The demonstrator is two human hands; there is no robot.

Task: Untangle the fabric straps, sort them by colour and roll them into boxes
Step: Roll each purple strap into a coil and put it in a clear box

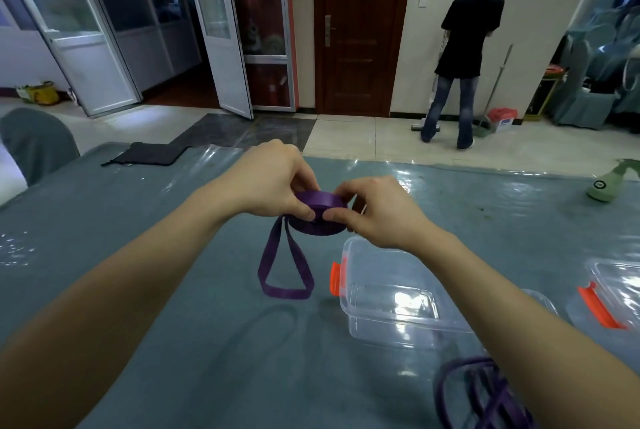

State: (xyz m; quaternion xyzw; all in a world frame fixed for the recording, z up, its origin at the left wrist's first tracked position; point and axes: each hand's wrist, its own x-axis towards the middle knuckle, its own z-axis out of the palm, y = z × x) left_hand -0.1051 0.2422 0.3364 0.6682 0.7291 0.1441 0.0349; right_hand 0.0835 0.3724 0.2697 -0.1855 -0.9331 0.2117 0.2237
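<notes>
A loose purple strap heap point(485, 394) lies nearest as the left hand point(273, 179) and right hand point(377, 210) pinch a purple strap coil point(317, 212) above the table point(138, 220), beside an empty clear box point(391, 293); a slackened pinch could unwind it.

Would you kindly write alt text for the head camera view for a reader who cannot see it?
Two bare hands, left hand and right hand, hold a rolled purple fabric strap above a grey-blue covered table, its loose loop hanging down. An empty clear plastic box with an orange clip sits beside it.
</notes>
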